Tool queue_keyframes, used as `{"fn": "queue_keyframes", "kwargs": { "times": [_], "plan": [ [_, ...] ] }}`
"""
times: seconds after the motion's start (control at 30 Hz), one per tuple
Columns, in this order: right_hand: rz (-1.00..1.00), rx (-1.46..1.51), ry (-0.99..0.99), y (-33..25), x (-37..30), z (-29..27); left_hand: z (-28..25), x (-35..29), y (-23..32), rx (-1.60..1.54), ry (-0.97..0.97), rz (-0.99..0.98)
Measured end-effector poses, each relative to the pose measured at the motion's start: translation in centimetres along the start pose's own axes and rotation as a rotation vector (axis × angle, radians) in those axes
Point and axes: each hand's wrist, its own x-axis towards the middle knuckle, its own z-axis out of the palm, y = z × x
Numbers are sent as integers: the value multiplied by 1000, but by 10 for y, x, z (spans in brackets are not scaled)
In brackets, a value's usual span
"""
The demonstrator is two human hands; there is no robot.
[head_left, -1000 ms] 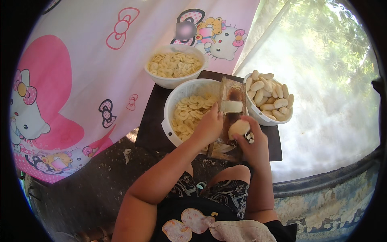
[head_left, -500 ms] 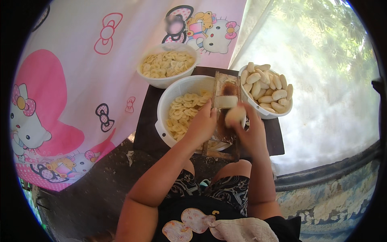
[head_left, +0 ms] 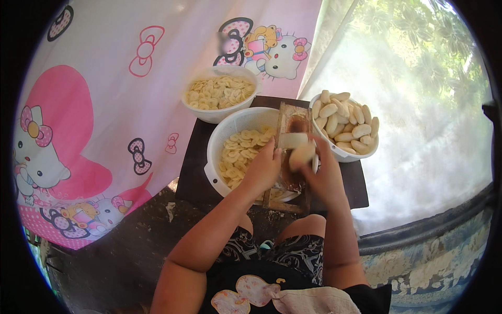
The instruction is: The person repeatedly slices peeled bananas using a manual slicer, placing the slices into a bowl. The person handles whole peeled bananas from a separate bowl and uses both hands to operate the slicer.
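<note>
My left hand [head_left: 264, 166] grips the left edge of a wooden slicer [head_left: 297, 180]; most of its fingertips are hidden. The slicer is a long board laid across a white colander [head_left: 215, 144], with a pale panel near its middle. In my right hand [head_left: 327, 177] is a peeled banana [head_left: 301, 156], held over the board just below that panel and blurred by motion. Round banana slices [head_left: 240, 152] lie heaped in the colander left of the board. Peeled whole bananas [head_left: 342, 125] fill a white basket [head_left: 349, 157] to the right.
A white bowl [head_left: 201, 114] full of banana slices stands at the far left of the dark table [head_left: 193, 172]. Behind hangs a pink printed curtain [head_left: 110, 120]; a pale sheet [head_left: 413, 152] hangs at the right. My knees are against the near side.
The whole view has shifted slightly, so the table sits lower. My right hand and the banana remain over the slicer, slightly moved; my left hand keeps its grip.
</note>
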Motion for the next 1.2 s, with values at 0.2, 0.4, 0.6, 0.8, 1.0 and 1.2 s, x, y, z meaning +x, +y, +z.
{"fn": "queue_keyframes", "kwargs": {
  "times": [0.2,0.4,0.6,0.8,1.0,1.2],
  "plan": [
    [-223,-81,210,16,32,15,1,-2,1,5,-38,-30],
    [-64,-49,213,26,82,14,3,0,-1,16,-8,21],
    [-173,-232,42,1,-37,-2,10,-4,-1,36,61,-14],
    [-85,-151,174,26,66,6,4,-4,4,45,3,16],
    [-73,-144,107,14,36,2,2,-7,10,23,-12,-12],
    [-278,-208,136,-4,-48,0,10,-5,0,18,21,-39]
  ]
}}
